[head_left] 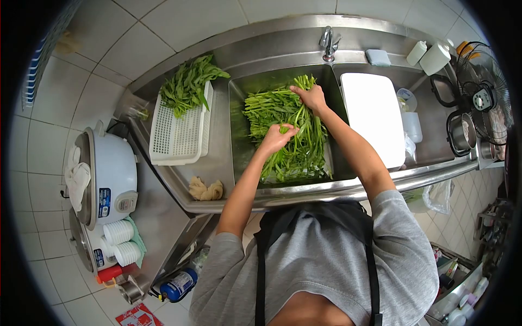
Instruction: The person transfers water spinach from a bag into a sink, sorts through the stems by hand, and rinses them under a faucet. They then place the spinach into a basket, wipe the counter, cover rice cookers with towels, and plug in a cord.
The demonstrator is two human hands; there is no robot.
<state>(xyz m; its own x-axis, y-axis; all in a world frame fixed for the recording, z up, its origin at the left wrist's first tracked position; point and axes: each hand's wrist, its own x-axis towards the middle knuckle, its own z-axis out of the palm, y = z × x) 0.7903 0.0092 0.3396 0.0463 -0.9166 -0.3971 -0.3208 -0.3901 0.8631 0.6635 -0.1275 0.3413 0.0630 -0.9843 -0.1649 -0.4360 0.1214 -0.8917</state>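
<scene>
A thick heap of long-stemmed leafy greens [277, 108] fills much of the left basin of the steel sink [236, 92]. My right hand [311, 99] is closed around a bunch of stems near the basin's far right side. Lower and to the left, my left hand [278, 138] pinches some of the same stems, its fingers curled with green showing between them. To the left of the basin, a white plastic basket [176, 142] carries more leafy greens [187, 87] at its far end.
A faucet [329, 46] stands behind the basins. A white board [374, 119] lies across part of the right basin. A crumpled cloth [205, 188] rests at the front left edge. A rice cooker [111, 176] is at far left, a fan [483, 100] at far right.
</scene>
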